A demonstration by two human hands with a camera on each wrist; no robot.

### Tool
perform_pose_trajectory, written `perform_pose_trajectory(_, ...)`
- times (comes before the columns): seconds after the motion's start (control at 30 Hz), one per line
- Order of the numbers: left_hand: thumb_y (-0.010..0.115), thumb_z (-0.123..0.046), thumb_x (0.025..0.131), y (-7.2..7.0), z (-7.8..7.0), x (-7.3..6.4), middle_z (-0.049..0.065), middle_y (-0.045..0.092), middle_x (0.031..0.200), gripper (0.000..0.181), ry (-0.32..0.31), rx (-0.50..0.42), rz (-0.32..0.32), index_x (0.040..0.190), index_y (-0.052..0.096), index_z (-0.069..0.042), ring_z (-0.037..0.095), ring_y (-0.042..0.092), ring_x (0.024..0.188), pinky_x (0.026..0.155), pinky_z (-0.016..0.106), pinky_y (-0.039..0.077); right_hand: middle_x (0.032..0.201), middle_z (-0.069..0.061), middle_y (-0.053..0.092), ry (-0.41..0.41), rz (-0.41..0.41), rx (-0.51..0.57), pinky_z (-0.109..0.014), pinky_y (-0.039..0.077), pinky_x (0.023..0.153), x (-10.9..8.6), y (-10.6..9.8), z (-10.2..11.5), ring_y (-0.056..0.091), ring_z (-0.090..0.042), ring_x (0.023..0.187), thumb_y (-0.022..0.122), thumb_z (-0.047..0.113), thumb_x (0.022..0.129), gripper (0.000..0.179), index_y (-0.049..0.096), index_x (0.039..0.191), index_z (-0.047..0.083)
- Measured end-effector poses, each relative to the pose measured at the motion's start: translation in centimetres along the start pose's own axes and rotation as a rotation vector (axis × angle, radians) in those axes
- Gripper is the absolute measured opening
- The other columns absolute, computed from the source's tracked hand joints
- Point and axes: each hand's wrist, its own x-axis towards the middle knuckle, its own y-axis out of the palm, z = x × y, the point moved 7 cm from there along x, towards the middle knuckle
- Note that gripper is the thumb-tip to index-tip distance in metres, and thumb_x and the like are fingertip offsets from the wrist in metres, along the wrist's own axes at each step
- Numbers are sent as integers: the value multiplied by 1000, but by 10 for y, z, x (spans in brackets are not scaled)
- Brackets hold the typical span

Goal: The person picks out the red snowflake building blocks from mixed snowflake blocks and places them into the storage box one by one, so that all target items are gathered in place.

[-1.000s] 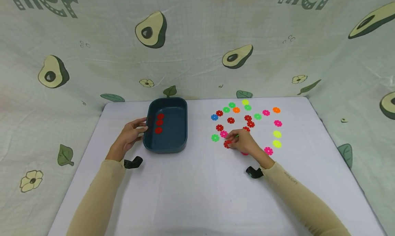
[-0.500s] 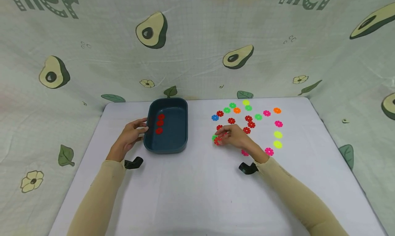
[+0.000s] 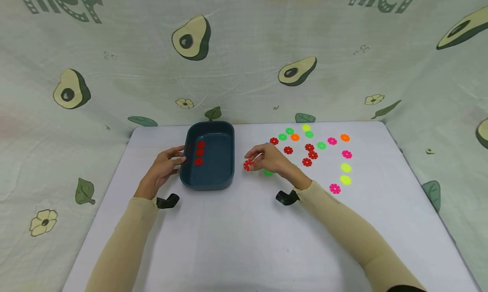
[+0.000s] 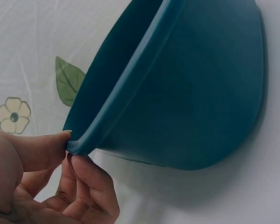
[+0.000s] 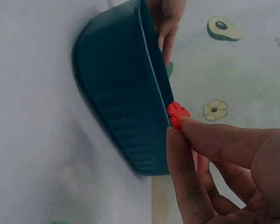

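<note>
Red disc (image 3: 248, 165) travels with your right hand (image 3: 265, 158) toward the dark blue tray (image 3: 206, 185)

Compared with one second ago, your right hand is out of the group of loose discs and is now between them and the tray. It pinches the red disc with thumb and index finger, as the right wrist view shows well. In the head view this disc is near the right side of the tray but apart from it.

Your left hand (image 3: 163, 169) stays where it was, at the left side of the tray. It grips the rim there, with the thumb on one side and a finger on the other. Three red discs (image 3: 200, 152) lie inside the tray in one row, closer to its left wall, the same as before.

To the right, on the white surface (image 3: 228, 241), loose discs are spread: red ones (image 3: 288, 150), green ones (image 3: 321, 146), pink ones (image 3: 334, 188), yellow ones (image 3: 345, 168) and orange ones (image 3: 345, 137). A blue one is almost fully covered by your right hand. Behind the surface hangs a pale cloth (image 3: 244, 42) with printed avocados, leaves and flowers.
</note>
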Motion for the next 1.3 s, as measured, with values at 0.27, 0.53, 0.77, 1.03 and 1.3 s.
perform_pose_trajectory(0.27, 57, -8, 109, 1, -1, 2, 11, 45, 143, 59, -6, -14, -11, 165, 37, -10, 15, 53, 109, 83, 25, 52, 118, -15, 74, -52, 54, 47, -44, 59, 86, 22, 18, 25, 69, -21, 87, 76, -9, 89, 30, 76, 118, -2)
perform_pose_trajectory(0.53, 56, -8, 110, 3, -4, 2, 15, 43, 148, 59, -4, -5, -8, 165, 37, -11, 17, 52, 111, 85, 25, 51, 111, -15, 75, -62, 91, 55, -27, 58, 78, 40, 37, 42, 68, -19, 86, 77, -7, 90, 28, 76, 118, -3)
perform_pose_trajectory(0.77, 56, -8, 110, 2, -4, 2, 13, 45, 143, 58, 3, -1, -8, 165, 37, -10, 15, 54, 108, 84, 24, 51, 106, -14, 74, -63, 102, 13, -25, 57, 77, 57, 52, 54, 66, -20, 93, 78, -7, 90, 25, 79, 114, -1)
perform_pose_trajectory(1.03, 56, -6, 109, 0, 0, 5, 13, 45, 143, 58, 3, -9, -20, 164, 38, -9, 16, 53, 108, 84, 25, 51, 103, -13, 75, -61, 117, -16, -24, 57, 76, 75, 72, 61, 67, -18, 93, 80, -8, 88, 24, 80, 111, -2)
perform_pose_trajectory(1.3, 56, -7, 109, -1, 2, 4, 12, 46, 140, 57, 2, -13, -23, 164, 40, -9, 15, 53, 107, 82, 25, 51, 105, -15, 77, -87, 160, -87, -22, 56, 77, 88, 92, 69, 68, -18, 93, 82, -6, 88, 24, 80, 111, -2)
